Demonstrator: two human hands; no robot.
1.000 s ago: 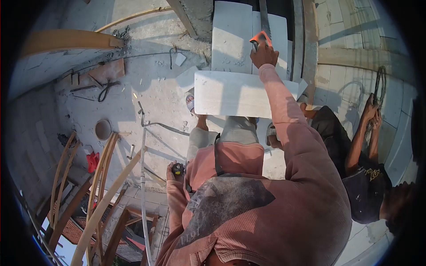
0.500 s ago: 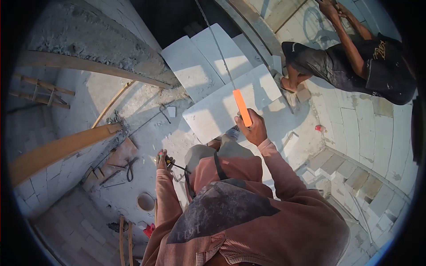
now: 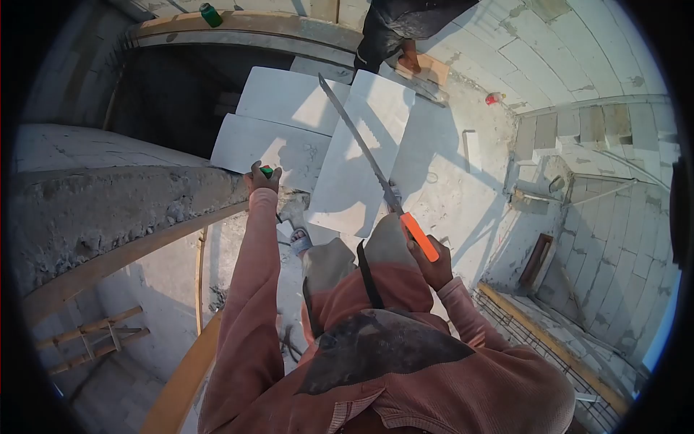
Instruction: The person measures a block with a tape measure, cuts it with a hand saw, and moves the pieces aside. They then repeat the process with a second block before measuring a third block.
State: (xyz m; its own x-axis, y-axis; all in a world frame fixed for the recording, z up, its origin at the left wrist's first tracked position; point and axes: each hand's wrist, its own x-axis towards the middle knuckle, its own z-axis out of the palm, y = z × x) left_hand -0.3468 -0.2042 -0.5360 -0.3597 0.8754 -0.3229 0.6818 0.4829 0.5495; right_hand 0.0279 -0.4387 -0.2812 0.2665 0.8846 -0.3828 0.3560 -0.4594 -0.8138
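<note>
You seem to be positioning tools around the slanted white block [image 3: 340, 189], your right hand [image 3: 436, 266] wrapped round the handsaw [image 3: 372, 165] angled above it, your left hand [image 3: 262, 180] pinching an apparent tape measure [image 3: 267, 172] left of it, and any shift calls for a steady wrist.

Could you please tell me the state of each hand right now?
Left hand: closed on a small green object, partly hidden.
Right hand: closed, gripping an orange-handled saw.

open floor [image 3: 442, 170] beside white slab [image 3: 335, 189], saw blade [image 3: 361, 142] over slab, beam [image 3: 137, 211] near left hand [image 3: 262, 178]
</note>
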